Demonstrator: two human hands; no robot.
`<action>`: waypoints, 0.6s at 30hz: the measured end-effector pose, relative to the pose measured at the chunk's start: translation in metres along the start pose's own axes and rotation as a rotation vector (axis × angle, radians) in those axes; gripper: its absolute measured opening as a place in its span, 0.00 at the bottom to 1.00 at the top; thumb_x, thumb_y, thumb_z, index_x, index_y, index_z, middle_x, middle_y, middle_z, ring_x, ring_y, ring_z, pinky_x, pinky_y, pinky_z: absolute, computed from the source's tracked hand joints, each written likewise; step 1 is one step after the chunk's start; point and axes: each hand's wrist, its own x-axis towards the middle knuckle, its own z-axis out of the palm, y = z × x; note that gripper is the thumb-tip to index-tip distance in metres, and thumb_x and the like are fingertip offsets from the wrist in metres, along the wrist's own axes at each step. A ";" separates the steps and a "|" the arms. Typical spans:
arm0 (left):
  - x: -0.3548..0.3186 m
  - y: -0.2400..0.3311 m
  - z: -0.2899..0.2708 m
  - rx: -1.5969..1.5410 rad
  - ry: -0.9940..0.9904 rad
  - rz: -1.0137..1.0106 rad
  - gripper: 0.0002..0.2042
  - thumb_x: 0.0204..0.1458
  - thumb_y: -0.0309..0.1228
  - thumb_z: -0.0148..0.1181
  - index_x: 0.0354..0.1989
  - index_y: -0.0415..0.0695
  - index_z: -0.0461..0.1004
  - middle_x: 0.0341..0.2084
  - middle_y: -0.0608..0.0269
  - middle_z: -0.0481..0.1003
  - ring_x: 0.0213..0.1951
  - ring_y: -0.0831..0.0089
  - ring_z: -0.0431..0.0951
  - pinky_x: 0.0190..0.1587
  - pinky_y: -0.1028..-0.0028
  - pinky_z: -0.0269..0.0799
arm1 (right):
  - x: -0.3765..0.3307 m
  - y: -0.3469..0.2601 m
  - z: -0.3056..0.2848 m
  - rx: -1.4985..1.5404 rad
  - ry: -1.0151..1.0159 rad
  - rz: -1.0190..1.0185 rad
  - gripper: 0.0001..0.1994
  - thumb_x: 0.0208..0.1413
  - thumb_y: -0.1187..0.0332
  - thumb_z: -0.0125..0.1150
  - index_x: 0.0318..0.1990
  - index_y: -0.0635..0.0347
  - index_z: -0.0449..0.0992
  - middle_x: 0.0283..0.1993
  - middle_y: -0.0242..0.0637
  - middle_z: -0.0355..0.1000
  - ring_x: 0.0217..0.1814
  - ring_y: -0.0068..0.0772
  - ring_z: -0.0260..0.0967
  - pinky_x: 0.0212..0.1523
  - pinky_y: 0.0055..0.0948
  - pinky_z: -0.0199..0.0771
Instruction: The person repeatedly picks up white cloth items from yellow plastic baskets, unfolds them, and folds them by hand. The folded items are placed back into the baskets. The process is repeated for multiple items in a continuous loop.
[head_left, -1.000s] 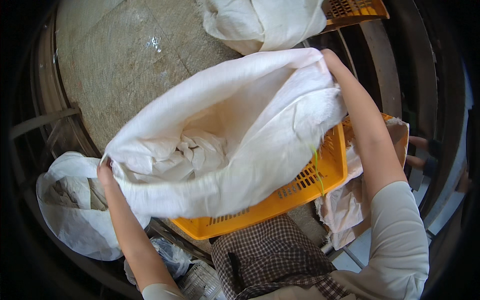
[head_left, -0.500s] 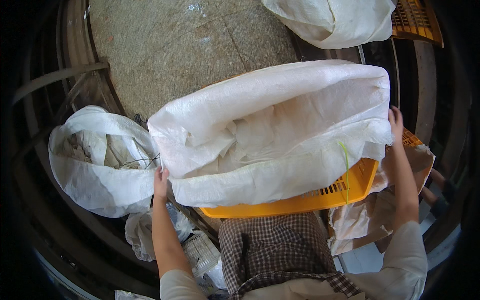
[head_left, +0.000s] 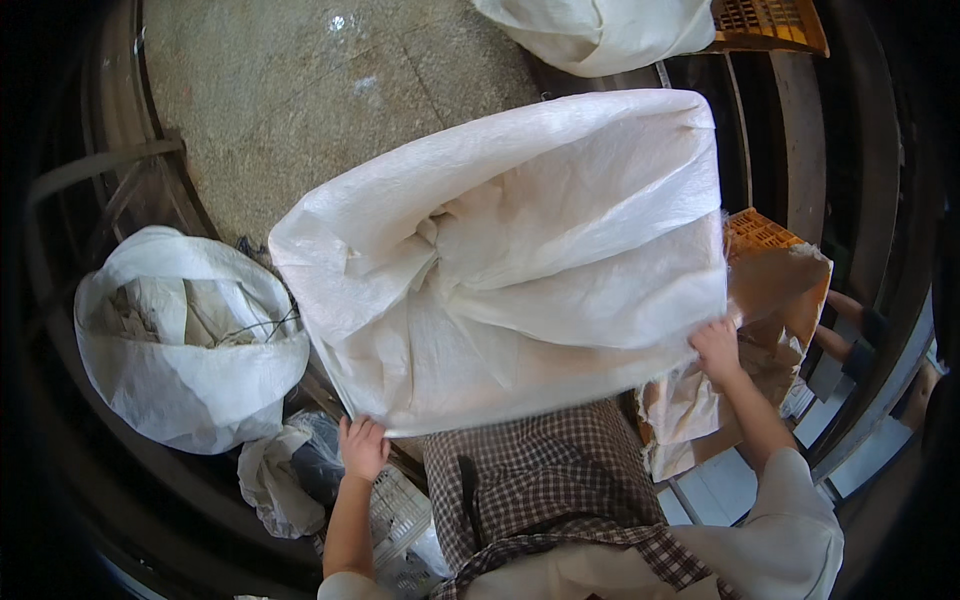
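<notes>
In front of my lap lies a large white woven sack [head_left: 500, 345], its far part rolled into a folded rim and its middle creased and sunken. My left hand [head_left: 364, 446] grips the sack's near left corner. At the near right edge, my right hand [head_left: 716, 352] has its fingers curled over the fabric. The near side of the sack is pulled toward me and reaches over the edge of my checked apron [head_left: 545, 475]. Whatever is under the sack is hidden.
Left of me stands a white sack liner [head_left: 190, 385] with twigs and cloth inside. A torn cardboard box [head_left: 795, 290] and an orange crate [head_left: 762, 230] are on the right, near another person's arms [head_left: 832, 335]. Beyond are a bulging white sack [head_left: 610, 35] and rough stone slab [head_left: 300, 110].
Both hands have come nearer to me, drawing the sack's near rim down over the yellow-orange crate, now hidden. The green strand on the sack is out of sight.
</notes>
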 end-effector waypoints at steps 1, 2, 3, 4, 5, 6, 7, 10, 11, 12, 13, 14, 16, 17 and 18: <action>-0.016 -0.005 0.015 0.036 -0.043 -0.007 0.17 0.40 0.33 0.58 0.42 0.49 0.71 0.42 0.64 0.71 0.52 0.66 0.67 0.57 0.45 0.50 | -0.024 0.000 0.017 -0.010 0.094 -0.064 0.14 0.33 0.72 0.60 0.34 0.49 0.73 0.35 0.32 0.67 0.45 0.36 0.62 0.55 0.47 0.52; -0.025 -0.012 0.030 0.074 -0.161 -0.056 0.16 0.40 0.32 0.56 0.42 0.50 0.70 0.44 0.66 0.71 0.53 0.67 0.66 0.57 0.44 0.49 | -0.036 -0.001 0.035 -0.032 0.042 -0.039 0.13 0.34 0.72 0.60 0.33 0.49 0.73 0.36 0.32 0.66 0.47 0.36 0.62 0.56 0.49 0.51; -0.028 -0.016 0.050 0.038 -0.206 -0.114 0.15 0.45 0.30 0.50 0.43 0.49 0.70 0.49 0.68 0.69 0.59 0.69 0.60 0.58 0.40 0.45 | -0.042 -0.002 0.050 -0.011 0.147 -0.029 0.12 0.35 0.72 0.59 0.33 0.50 0.73 0.37 0.32 0.65 0.48 0.35 0.61 0.57 0.50 0.51; -0.024 -0.020 0.071 0.120 -0.326 -0.110 0.15 0.47 0.31 0.47 0.45 0.49 0.69 0.51 0.68 0.67 0.60 0.69 0.58 0.59 0.40 0.43 | -0.052 -0.004 0.063 0.015 0.167 0.024 0.12 0.36 0.72 0.59 0.34 0.50 0.72 0.38 0.32 0.65 0.49 0.35 0.61 0.58 0.51 0.50; -0.018 -0.026 0.090 0.186 -0.387 -0.084 0.16 0.48 0.32 0.44 0.46 0.50 0.69 0.53 0.69 0.66 0.61 0.70 0.56 0.60 0.40 0.41 | -0.055 -0.007 0.074 0.036 0.201 0.042 0.12 0.37 0.72 0.58 0.34 0.50 0.72 0.39 0.32 0.64 0.50 0.35 0.61 0.59 0.52 0.49; -0.022 -0.029 0.104 0.247 -0.440 -0.083 0.17 0.52 0.35 0.41 0.49 0.51 0.67 0.55 0.70 0.64 0.62 0.70 0.53 0.61 0.40 0.37 | -0.058 -0.010 0.083 0.029 0.191 0.058 0.13 0.39 0.71 0.57 0.37 0.50 0.71 0.43 0.32 0.65 0.57 0.34 0.59 0.61 0.54 0.47; -0.026 -0.034 0.116 0.251 -0.521 -0.093 0.17 0.52 0.34 0.40 0.50 0.50 0.67 0.57 0.70 0.62 0.63 0.71 0.52 0.62 0.41 0.35 | -0.058 -0.014 0.090 -0.023 0.166 0.106 0.14 0.40 0.71 0.57 0.38 0.50 0.71 0.44 0.32 0.65 0.59 0.34 0.57 0.62 0.54 0.46; -0.023 -0.051 0.139 0.309 -0.565 -0.021 0.18 0.54 0.33 0.37 0.53 0.50 0.65 0.60 0.72 0.59 0.65 0.72 0.48 0.63 0.41 0.31 | -0.058 -0.022 0.101 -0.101 0.168 0.138 0.16 0.41 0.72 0.56 0.42 0.51 0.70 0.51 0.32 0.65 0.66 0.33 0.51 0.63 0.54 0.43; -0.022 -0.055 0.141 0.358 -0.578 0.002 0.19 0.55 0.33 0.37 0.54 0.50 0.64 0.61 0.72 0.58 0.66 0.72 0.47 0.63 0.42 0.30 | -0.061 -0.023 0.100 -0.095 0.186 0.115 0.16 0.42 0.71 0.56 0.42 0.51 0.70 0.51 0.33 0.65 0.66 0.33 0.52 0.63 0.55 0.43; -0.022 -0.056 0.140 0.361 -0.658 -0.015 0.19 0.55 0.32 0.36 0.55 0.51 0.64 0.61 0.73 0.57 0.66 0.72 0.46 0.63 0.42 0.30 | -0.059 -0.025 0.099 -0.087 0.182 0.130 0.15 0.42 0.71 0.56 0.42 0.51 0.70 0.50 0.33 0.65 0.65 0.33 0.52 0.63 0.55 0.43; -0.020 -0.056 0.137 0.391 -0.579 -0.058 0.19 0.55 0.32 0.36 0.55 0.51 0.63 0.62 0.73 0.56 0.66 0.73 0.46 0.63 0.42 0.29 | -0.059 -0.026 0.097 -0.074 0.151 0.153 0.15 0.43 0.70 0.55 0.42 0.52 0.70 0.50 0.33 0.65 0.65 0.33 0.53 0.63 0.56 0.42; -0.021 -0.052 0.131 0.373 -0.563 -0.133 0.19 0.54 0.32 0.37 0.55 0.52 0.63 0.62 0.72 0.56 0.66 0.72 0.46 0.63 0.42 0.29 | -0.059 -0.026 0.093 -0.066 0.221 0.168 0.14 0.43 0.69 0.55 0.42 0.52 0.70 0.50 0.33 0.65 0.65 0.33 0.53 0.63 0.56 0.42; -0.021 -0.036 0.117 0.256 -0.156 -0.281 0.19 0.51 0.32 0.43 0.54 0.52 0.65 0.61 0.66 0.57 0.64 0.65 0.51 0.62 0.41 0.32 | -0.054 -0.024 0.085 -0.061 0.261 0.187 0.14 0.44 0.68 0.54 0.42 0.52 0.70 0.50 0.33 0.66 0.64 0.34 0.53 0.63 0.56 0.40; -0.023 -0.026 0.109 0.185 -0.083 -0.346 0.19 0.50 0.33 0.45 0.52 0.51 0.67 0.61 0.63 0.57 0.63 0.62 0.52 0.61 0.41 0.34 | -0.050 -0.023 0.081 -0.015 0.294 0.255 0.14 0.44 0.67 0.54 0.42 0.52 0.70 0.50 0.33 0.66 0.64 0.34 0.54 0.62 0.56 0.40; -0.025 -0.012 0.104 0.130 0.028 -0.396 0.19 0.49 0.34 0.46 0.51 0.51 0.68 0.61 0.60 0.57 0.63 0.59 0.52 0.60 0.41 0.35 | -0.045 -0.021 0.078 0.001 0.304 0.290 0.14 0.44 0.66 0.54 0.42 0.52 0.71 0.50 0.33 0.66 0.64 0.34 0.54 0.62 0.55 0.39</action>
